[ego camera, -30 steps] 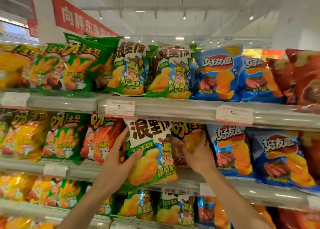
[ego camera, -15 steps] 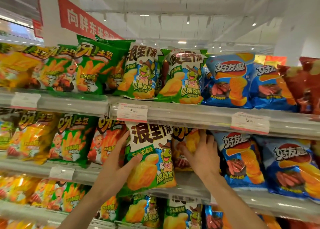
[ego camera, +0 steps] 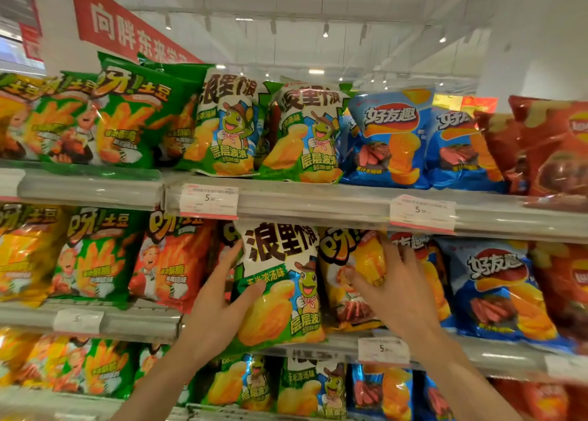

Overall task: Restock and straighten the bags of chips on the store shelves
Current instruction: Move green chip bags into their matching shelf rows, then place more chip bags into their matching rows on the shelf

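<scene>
- The white-and-green frog bag stands on the middle shelf, its bottom edge hanging over the shelf lip. It is held at its left edge by the left hand, thumb laid across the front, fingers reaching up the side and round behind it.
- Over the last second that grip has hardly altered; the bag now looks a shade more upright and squarer to the front. I'd judge it nearly seated, needing only a push back.
- The right hand has slid up and rightward off the frog bag's edge. Its fingers are now spread and straight, pressing flat on the yellow bag just right of the thumb-held one, as if nudging it aside to make room.
- That yellow bag looks out of place among the blue bags beyond the right fingertips, so some sorting is probably left.
- Above the fingers, the top shelf carries two matching frog bags; left of the left hand stands the red fries bag.
- Hidden: the left fingertips go behind the bag, so how far they curl I cannot tell. The yellow bag's left side is covered by the frog bag, its right by the palm. The price tags are too blurred to read fully, and the frame edges smear.
</scene>
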`<state>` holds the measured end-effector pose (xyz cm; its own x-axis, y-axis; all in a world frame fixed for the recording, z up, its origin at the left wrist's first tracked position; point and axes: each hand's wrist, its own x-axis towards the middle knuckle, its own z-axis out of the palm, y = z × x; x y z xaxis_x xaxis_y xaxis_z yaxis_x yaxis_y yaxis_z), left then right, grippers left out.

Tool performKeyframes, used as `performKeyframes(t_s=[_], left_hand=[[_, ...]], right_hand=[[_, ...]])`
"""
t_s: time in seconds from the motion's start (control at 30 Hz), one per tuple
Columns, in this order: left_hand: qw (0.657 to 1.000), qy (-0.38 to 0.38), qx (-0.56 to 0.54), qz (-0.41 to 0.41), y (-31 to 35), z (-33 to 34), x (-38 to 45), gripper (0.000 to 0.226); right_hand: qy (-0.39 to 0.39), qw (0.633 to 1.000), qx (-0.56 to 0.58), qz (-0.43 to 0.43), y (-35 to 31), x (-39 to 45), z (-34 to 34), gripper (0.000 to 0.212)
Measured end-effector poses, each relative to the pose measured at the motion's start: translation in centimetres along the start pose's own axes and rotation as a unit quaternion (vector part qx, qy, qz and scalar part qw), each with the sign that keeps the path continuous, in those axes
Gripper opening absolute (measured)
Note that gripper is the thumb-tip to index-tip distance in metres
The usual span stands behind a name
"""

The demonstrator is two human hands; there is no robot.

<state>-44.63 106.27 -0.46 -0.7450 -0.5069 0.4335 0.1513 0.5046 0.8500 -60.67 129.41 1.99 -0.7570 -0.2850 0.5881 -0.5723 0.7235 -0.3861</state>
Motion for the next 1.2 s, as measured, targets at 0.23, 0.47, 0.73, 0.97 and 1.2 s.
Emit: performKeyframes(t_s=[0.23,0.47,0.73,0.97,1.2], left_hand=[[0.998,0.019,0.051,0.02,2.0,4.9,1.8,0.068],[0.993,0.066,0.092,0.027,2.2,9.5,4.7,0.057],[0.972,0.019,0.235,0.002,1.1,13.3,4.6,0.072],[0.978,0.042,0.162,0.124,3.5,13.2,0.9,0.061],[0.976,-0.205,-0.072,-0.025,7.3,13.8,-4.7,0.069]], right_hand=[[-0.017,0.993,0.079,0.086,5.5,-1.8,-5.2,0.093],[-0.024,0.982,0.116,0.146,9.1,-4.2,-7.4,0.102],[-0.033,0.976,0.158,0.149,10.1,-5.7,-8.7,0.109],[-0.036,0.951,0.258,0.168,10.8,-6.5,-8.2,0.1],[-0.065,0.922,0.354,0.144,8.0,-7.6,-5.7,0.085]])
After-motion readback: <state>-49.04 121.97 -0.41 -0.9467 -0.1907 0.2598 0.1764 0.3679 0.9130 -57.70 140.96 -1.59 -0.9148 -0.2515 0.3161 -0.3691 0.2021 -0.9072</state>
